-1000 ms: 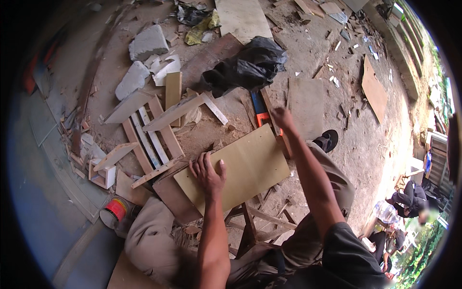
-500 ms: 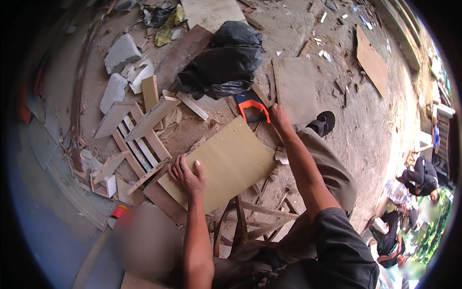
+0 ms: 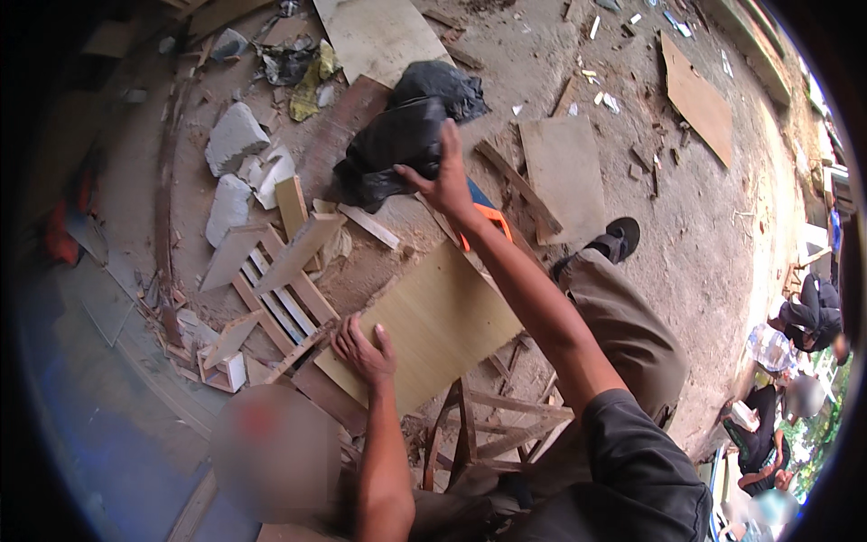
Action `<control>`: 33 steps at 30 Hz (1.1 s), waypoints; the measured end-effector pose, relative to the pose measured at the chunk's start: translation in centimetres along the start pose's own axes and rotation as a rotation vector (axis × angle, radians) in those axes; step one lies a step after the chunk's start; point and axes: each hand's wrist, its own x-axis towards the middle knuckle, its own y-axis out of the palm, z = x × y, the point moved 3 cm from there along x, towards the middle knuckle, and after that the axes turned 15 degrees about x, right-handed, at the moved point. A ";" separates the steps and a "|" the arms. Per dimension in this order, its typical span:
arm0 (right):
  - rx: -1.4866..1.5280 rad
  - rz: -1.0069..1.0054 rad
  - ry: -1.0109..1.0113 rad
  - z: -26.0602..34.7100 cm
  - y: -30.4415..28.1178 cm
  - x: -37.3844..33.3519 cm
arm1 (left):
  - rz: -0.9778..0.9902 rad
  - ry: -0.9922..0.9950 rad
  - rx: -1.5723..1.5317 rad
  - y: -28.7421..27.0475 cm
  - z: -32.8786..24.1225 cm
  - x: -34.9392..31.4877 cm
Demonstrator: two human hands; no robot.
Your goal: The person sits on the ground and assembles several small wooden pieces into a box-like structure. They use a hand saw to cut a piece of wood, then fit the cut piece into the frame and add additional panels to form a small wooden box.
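My left hand [image 3: 367, 353] lies on the left end of a light tan wooden board [image 3: 442, 312], its fingers spread near the edge. The board lies slanted over a wooden trestle [image 3: 465, 420]. My right hand [image 3: 444, 181] reaches far forward to a crumpled black plastic bag [image 3: 397, 135] on the ground. Its thumb and fingers grip the bag's near right side. Under my right wrist shows part of a saw with an orange handle [image 3: 492, 219] and a blue part; my forearm hides some of it.
Left of the board lies a slatted wooden piece [image 3: 275, 289] beside white broken blocks [image 3: 237, 140]. A narrow plank [image 3: 519, 185] and a flat grey panel [image 3: 564, 176] lie right of the bag. Several people sit at the far right. A person's blurred head is at lower left.
My right hand has left the spot beside the orange saw handle and moved forward and left onto the black bag, whose right side is now pushed in. My left hand stays on the board.
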 end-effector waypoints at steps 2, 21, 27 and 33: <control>-0.137 0.194 -0.024 -0.9 3.6 1.8 | -0.007 -0.004 0.000 -0.2 0.1 0.3; -0.072 0.315 0.403 -7.6 -5.2 -1.6 | 0.038 -0.022 -0.047 -0.9 0.1 -0.1; -0.591 0.861 0.144 -10.6 -9.8 -16.6 | 0.021 -0.026 -0.048 -0.8 0.4 -0.5; -1.351 1.006 0.081 -13.1 -7.8 -17.5 | 0.034 -0.034 -0.063 0.0 0.9 0.4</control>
